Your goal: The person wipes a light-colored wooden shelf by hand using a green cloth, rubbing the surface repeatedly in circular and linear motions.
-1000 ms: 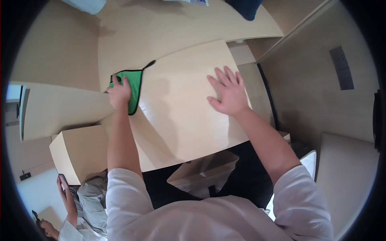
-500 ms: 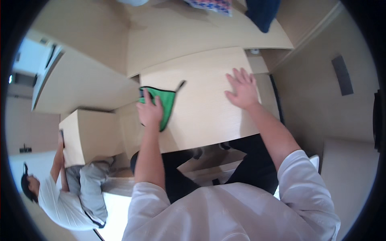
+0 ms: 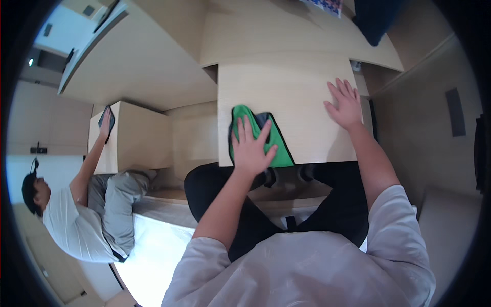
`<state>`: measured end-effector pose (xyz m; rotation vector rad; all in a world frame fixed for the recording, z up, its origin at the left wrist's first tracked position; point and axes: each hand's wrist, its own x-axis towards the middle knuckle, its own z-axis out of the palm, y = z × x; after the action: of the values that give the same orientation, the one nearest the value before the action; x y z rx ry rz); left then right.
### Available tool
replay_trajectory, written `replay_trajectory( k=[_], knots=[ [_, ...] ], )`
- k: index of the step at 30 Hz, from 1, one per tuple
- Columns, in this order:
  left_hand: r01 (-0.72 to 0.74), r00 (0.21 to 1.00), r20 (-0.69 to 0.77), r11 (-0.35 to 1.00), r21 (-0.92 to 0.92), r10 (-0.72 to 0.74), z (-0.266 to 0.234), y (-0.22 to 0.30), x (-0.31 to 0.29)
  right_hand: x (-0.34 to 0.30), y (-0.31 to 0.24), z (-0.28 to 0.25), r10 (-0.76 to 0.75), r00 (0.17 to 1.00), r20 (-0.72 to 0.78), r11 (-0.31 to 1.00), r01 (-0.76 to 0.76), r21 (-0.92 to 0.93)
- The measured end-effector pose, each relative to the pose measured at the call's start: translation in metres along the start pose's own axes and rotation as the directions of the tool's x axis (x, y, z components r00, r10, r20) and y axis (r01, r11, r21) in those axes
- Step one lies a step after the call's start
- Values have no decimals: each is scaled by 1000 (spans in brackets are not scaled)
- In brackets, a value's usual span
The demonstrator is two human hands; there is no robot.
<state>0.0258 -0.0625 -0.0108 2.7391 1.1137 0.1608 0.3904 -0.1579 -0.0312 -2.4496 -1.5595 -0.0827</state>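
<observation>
A person in a white short-sleeved shirt (image 3: 312,266) and black trousers (image 3: 337,199) presses a green cloth edged in black piping (image 3: 281,156) onto a pale, wood-grained rectangular panel (image 3: 307,133). The left hand (image 3: 251,153) lies over the cloth, its fingers spread and the thumb set apart. Half a second earlier the cloth was farther up along the panel's left edge; it is now at the near left corner, its near edge by the panel's front edge, rumpled, with a dark grey patch showing near the fingertips. The right hand (image 3: 347,110) stays by the panel's right edge, palm down on the bare surface, fingers slightly fanned and thumb held out.

At left, a co-worker in a dark cap (image 3: 30,192) and loose, creased grey trousers (image 3: 125,192) has a hand (image 3: 105,125) on a dark cloth (image 3: 110,134), now higher against a smooth, pale, box-shaped wooden unit (image 3: 143,138). Beyond the panel, a dark blue fabric piece (image 3: 376,23) hangs beside a colourfully patterned item (image 3: 327,6); a flat grey rectangular plate (image 3: 454,112) sits on the right wall (image 3: 424,128).
</observation>
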Motion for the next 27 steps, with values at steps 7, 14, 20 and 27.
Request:
replay_trajectory(
  k=[7, 14, 20, 27],
  knots=[
    [78, 996, -47, 992, 95, -74, 16, -30, 135, 4, -3, -4, 6, 1000, -11, 1000, -6, 3],
    [134, 989, -93, 973, 189, -119, 28, -71, 288, 9, -8, -11, -6, 1000, 5, 998, 5, 58],
    [156, 988, -11, 966, 207, -157, 28, -53, 348, 9, -7, -17, -3, 1000, 9, 993, 2, 121],
    [24, 986, -166, 985, 173, 5, 38, -5, 274, 6, -4, -20, 20, 1000, 21, 990, -23, 140]
  ],
)
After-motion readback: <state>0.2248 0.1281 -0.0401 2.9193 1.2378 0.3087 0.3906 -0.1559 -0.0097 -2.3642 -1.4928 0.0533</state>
